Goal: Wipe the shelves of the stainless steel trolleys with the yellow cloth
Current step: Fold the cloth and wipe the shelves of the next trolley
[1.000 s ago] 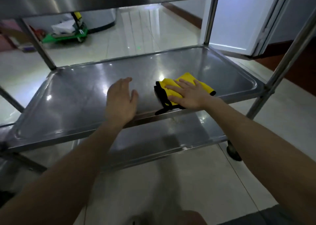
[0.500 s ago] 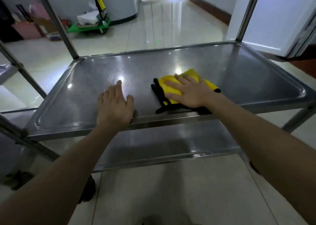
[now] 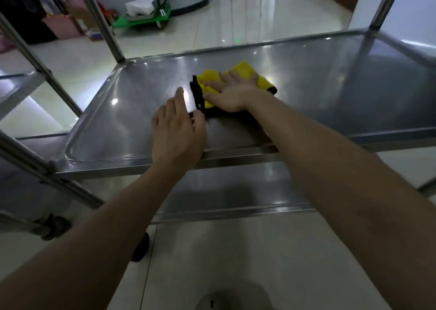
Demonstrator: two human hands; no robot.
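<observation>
My right hand [image 3: 232, 95] presses the yellow cloth [image 3: 245, 72], fingers splayed; left hand [image 3: 177, 135], fingers together, lies flat at its eight o'clock.

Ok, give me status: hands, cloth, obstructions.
Right hand flat on cloth, pressing it to shelf. Left hand open, resting on shelf near front rim. Its thumb close to cloth's black edge.

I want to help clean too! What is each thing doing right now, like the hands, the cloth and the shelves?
middle shelf: shiny, with light glints.
yellow cloth: bunched, lying on the middle shelf.
right hand: open, fingers straight, pressing the yellow cloth.
left hand: open, flat on the middle shelf near its front edge.
lower shelf: shiny, partly hidden by the arms.
</observation>
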